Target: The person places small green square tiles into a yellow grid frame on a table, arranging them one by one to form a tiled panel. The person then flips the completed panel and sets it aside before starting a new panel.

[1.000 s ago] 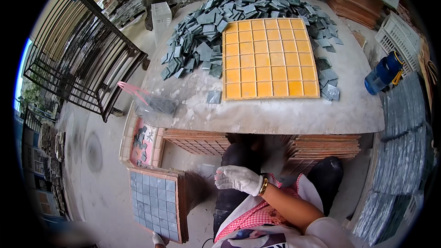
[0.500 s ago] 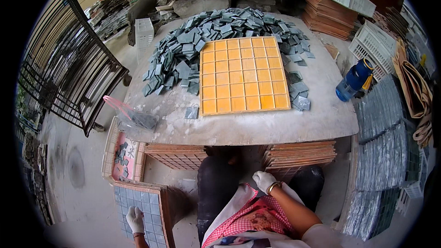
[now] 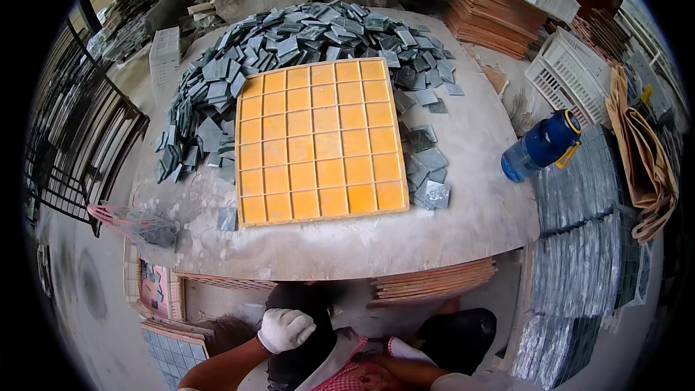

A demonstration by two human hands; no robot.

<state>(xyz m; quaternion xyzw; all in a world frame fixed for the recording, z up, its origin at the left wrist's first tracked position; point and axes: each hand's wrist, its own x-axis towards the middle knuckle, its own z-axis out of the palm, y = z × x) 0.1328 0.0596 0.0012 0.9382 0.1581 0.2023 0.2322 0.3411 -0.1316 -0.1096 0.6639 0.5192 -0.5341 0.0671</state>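
My left hand [image 3: 287,330], in a white glove, is closed in a fist above my dark trouser leg. Nothing shows between its fingers. My right forearm [image 3: 413,371] lies low across my lap, and the hand at its end is hidden at the lower edge. On the table in front of me a yellow grid tray [image 3: 323,143] lies flat, its square cells bare. Around its far and left sides spreads a big heap of grey-green stone tiles [image 3: 289,45]. One loose tile [image 3: 227,219] lies by the tray's near left corner.
A blue water bottle [image 3: 539,146] stands tilted in view at the table's right edge. Wrapped tile stacks [image 3: 575,268] line the right side. Under the table are stacked reddish boards [image 3: 434,282]. A tile sheet [image 3: 174,355] stands lower left, below a plastic bag [image 3: 141,226].
My left hand has come off the tile sheet at the lower left and moved right, over my leg. My right hand has drawn back out of sight. The view has shifted to the right.
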